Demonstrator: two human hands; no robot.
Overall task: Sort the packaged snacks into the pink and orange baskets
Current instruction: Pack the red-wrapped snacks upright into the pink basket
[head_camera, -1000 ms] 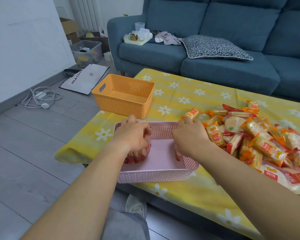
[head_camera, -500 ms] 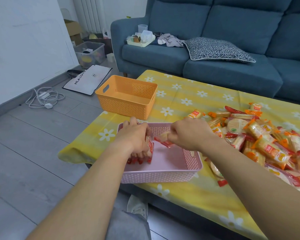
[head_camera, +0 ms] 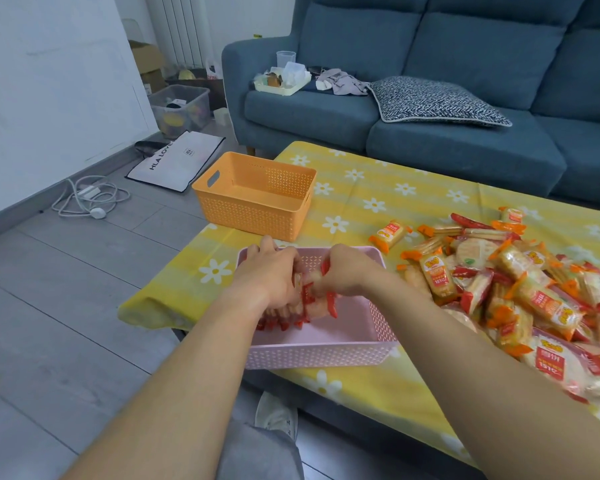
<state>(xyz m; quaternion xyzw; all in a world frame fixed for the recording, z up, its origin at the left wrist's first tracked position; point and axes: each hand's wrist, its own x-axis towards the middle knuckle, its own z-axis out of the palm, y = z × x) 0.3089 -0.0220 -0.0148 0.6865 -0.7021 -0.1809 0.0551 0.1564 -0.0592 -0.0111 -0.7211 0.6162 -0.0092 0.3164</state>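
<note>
The pink basket (head_camera: 326, 353) sits at the table's near left corner. My left hand (head_camera: 269, 282) rests inside it at the left end, holding several red-edged snack packets (head_camera: 284, 322) upright against the wall. Right beside it, my right hand (head_camera: 347, 271) grips one more red-edged packet (head_camera: 321, 299) and presses it against that row. Behind the pink one stands the orange basket (head_camera: 257, 216), with nothing in it. A large heap of orange and red snack packets (head_camera: 520, 289) covers the table to the right.
The table wears a yellow flowered cloth (head_camera: 388, 188). A blue sofa (head_camera: 430, 109) with a patterned cushion stands behind it. On the floor at left lie a white cable (head_camera: 90, 199), a paper bag (head_camera: 177, 161) and a clear bin (head_camera: 181, 109).
My right hand picked a red-edged packet from the heap side, carried it left across the pink basket and now holds it against the packets under my left hand. The view tilted slightly.
</note>
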